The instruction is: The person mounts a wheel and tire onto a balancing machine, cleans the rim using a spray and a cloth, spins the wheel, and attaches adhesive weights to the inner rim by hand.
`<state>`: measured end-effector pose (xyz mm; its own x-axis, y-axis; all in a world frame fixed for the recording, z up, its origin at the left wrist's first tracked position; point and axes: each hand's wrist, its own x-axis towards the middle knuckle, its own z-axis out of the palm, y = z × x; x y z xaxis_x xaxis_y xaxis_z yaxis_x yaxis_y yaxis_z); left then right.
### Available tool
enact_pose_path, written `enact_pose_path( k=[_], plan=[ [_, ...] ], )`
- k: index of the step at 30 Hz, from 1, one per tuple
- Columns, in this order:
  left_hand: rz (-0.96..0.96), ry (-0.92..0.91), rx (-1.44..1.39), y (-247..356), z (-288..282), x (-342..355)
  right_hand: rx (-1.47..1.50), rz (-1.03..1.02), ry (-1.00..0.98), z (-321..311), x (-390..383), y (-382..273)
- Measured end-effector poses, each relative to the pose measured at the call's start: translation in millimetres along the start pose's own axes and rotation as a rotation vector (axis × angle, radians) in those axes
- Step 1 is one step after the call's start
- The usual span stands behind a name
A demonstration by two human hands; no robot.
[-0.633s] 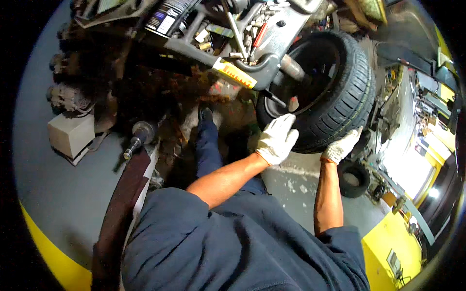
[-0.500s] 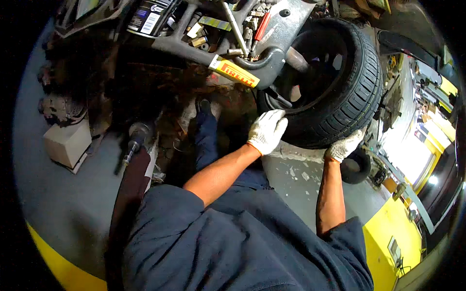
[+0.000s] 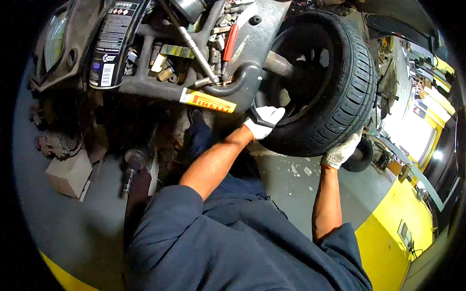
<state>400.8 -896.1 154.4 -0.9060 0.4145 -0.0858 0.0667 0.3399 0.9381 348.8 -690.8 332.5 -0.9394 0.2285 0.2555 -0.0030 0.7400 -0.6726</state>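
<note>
My left hand (image 3: pixel 264 121), in a white glove, has its fingers closed on a short black bar below the machine tray's corner, beside the wheel's lower left. My right hand (image 3: pixel 342 150), also gloved, is curled against the lower right tread of the black tyre (image 3: pixel 354 92). The tyre is on a wheel on a metal shaft (image 3: pixel 277 63) beside the grey tool tray (image 3: pixel 252 43). On the tray lie a red-handled screwdriver (image 3: pixel 231 41), a metal bar (image 3: pixel 194 48) and several small pieces, with a black spray can (image 3: pixel 114 43) at its left.
A loose tyre (image 3: pixel 359 160) lies on the grey floor (image 3: pixel 296 199) behind my right arm. A pale box (image 3: pixel 68 177) and a metal spindle (image 3: pixel 133 167) are at the left. A cluttered bright area (image 3: pixel 417 126) and a yellow painted surface (image 3: pixel 393 233) are at the right.
My left hand has moved from the tyre's lower sidewall to the black bar and closed on it. The view has shifted, so the tray sits lower and further left.
</note>
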Motion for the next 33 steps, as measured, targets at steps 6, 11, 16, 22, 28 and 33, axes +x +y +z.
enact_pose_path(
  k=[6,11,16,22,28,33],
  plan=[
    [0.116,-0.274,-0.034,-21.1,13.2,51.4,0.166,0.094,-0.009,1.0,0.6,-11.2],
    [-0.068,-0.419,-0.386,-37.0,20.9,68.8,0.126,0.115,-0.076,2.5,20.4,-15.9],
    [-0.312,-0.423,-0.481,-1.4,-8.7,77.8,0.121,0.318,-0.153,0.3,101.0,-7.2],
    [-0.325,-0.429,-0.427,-30.9,17.9,72.7,0.213,0.754,-0.542,35.4,205.2,-73.2],
    [-0.028,-0.199,0.058,-16.6,-3.5,67.1,0.447,0.844,-0.239,3.0,72.0,-67.5],
    [-0.016,-0.18,0.013,-13.6,1.8,63.2,0.385,0.501,-0.202,-30.4,-38.5,16.5]
  ],
)
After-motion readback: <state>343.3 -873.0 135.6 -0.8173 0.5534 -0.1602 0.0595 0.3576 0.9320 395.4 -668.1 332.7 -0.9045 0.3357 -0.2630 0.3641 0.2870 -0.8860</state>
